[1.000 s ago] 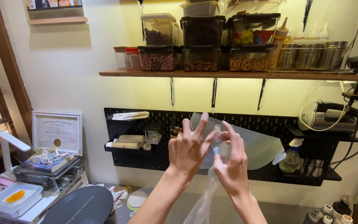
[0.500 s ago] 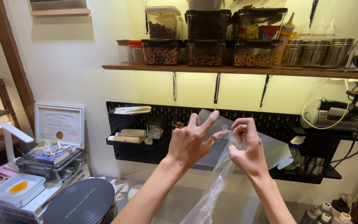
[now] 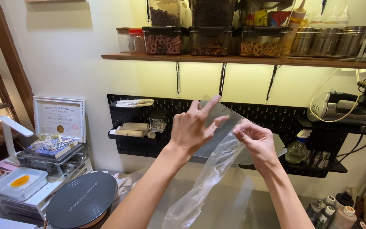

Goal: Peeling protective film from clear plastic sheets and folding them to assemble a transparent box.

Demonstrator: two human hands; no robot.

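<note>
A clear plastic bag (image 3: 210, 174) hangs in front of me, its long tail drooping toward the counter. My left hand (image 3: 193, 127) holds the bag's upper edge with fingers spread along the stiff clear top. My right hand (image 3: 255, 142) pinches the bag's edge just to the right, fingers curled on the film. Both hands are raised in front of the black pegboard (image 3: 272, 116).
A wooden shelf (image 3: 234, 60) above carries clear containers of pretzels (image 3: 164, 42) and metal tins (image 3: 329, 40). A hand mixer (image 3: 339, 108) and spray bottle (image 3: 296, 148) sit right. A black round turntable (image 3: 81, 201), framed certificate (image 3: 60, 118) and white trays (image 3: 18, 184) stand left; small bottles (image 3: 335, 210) at bottom right.
Both hands have stayed raised while the fingers work along the bag's top edge; my left fingers have closed somewhat on it and the view has tilted down slightly.
</note>
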